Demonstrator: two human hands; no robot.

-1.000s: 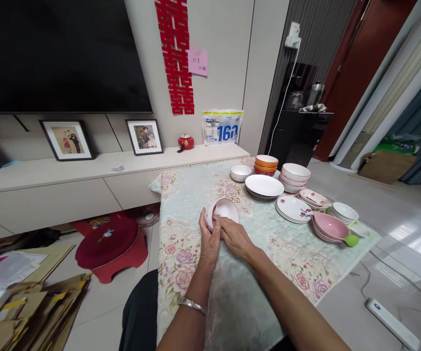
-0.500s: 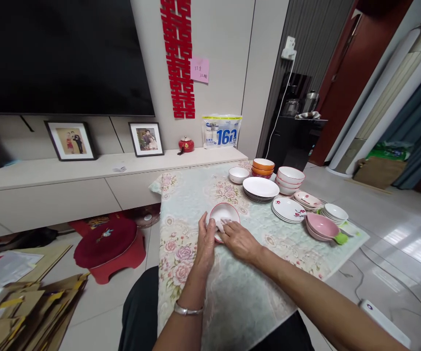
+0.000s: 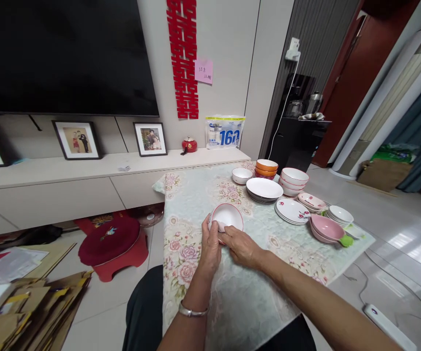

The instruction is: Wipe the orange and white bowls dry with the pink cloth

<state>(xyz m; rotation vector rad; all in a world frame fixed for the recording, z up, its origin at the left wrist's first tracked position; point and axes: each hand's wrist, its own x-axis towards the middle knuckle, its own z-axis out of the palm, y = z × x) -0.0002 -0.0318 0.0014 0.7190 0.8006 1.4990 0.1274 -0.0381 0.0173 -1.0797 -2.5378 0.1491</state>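
A white bowl with a red rim (image 3: 232,216) is tilted up above the flowered tablecloth (image 3: 191,204). My left hand (image 3: 210,243) grips its left side, thumb over the rim. At the near rim my right hand (image 3: 240,245) presses a pale cloth (image 3: 219,227) against the bowl, its fingers closed round the cloth. Only a little of the cloth shows between the hands.
Stacked white plates (image 3: 265,188), orange bowls (image 3: 267,165), red-rimmed bowls (image 3: 294,176), flower-patterned plates (image 3: 292,211) and pink bowls (image 3: 328,228) stand on the table's right half. A small white bowl (image 3: 242,175) is near the back. A red stool (image 3: 111,243) stands left.
The view has shifted slightly, so everything sits a little further right. My right hand and the cloth have moved from inside the bowl toward its near left rim.
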